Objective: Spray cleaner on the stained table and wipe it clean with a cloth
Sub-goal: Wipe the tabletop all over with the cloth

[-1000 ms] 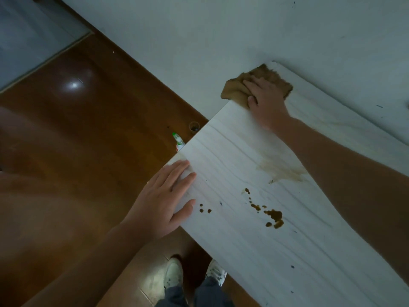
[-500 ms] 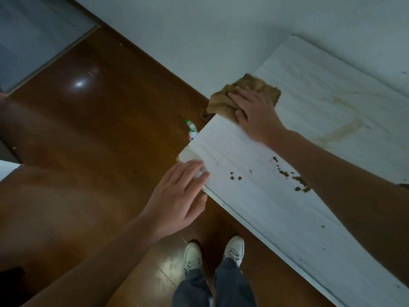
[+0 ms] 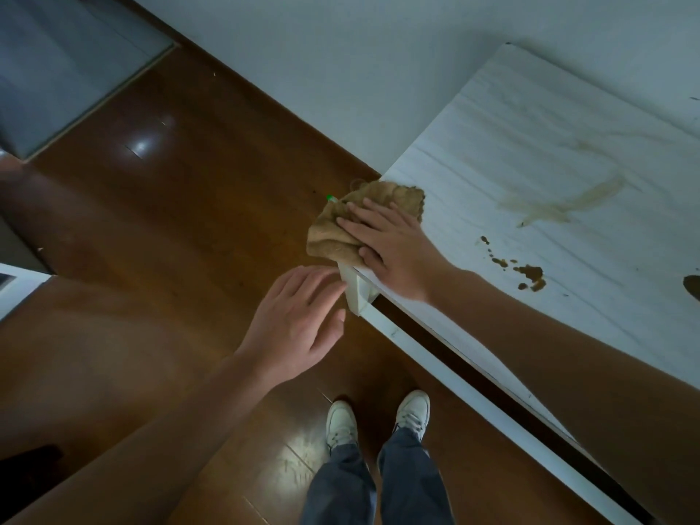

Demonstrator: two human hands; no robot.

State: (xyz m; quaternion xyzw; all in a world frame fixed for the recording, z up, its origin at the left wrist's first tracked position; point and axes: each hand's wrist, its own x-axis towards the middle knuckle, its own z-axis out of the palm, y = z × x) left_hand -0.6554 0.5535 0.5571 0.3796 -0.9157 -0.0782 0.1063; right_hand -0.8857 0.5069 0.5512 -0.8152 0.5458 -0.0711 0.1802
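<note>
Cloth (image 3: pixel 352 225) on table (image 3: pixel 511 176) corner; stains (image 3: pixel 530 272) right.

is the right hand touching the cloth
Touching. The head view shows the right hand lying flat on the cloth at the table corner.

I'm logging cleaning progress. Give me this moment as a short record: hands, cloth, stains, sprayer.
right hand: flat on the cloth at the table corner
cloth: brown, bunched, partly overhanging the corner
left hand: open beside the corner, holding nothing
stains: dark spots and pale smear, unwiped
sprayer: only a green tip shows past the cloth
</note>
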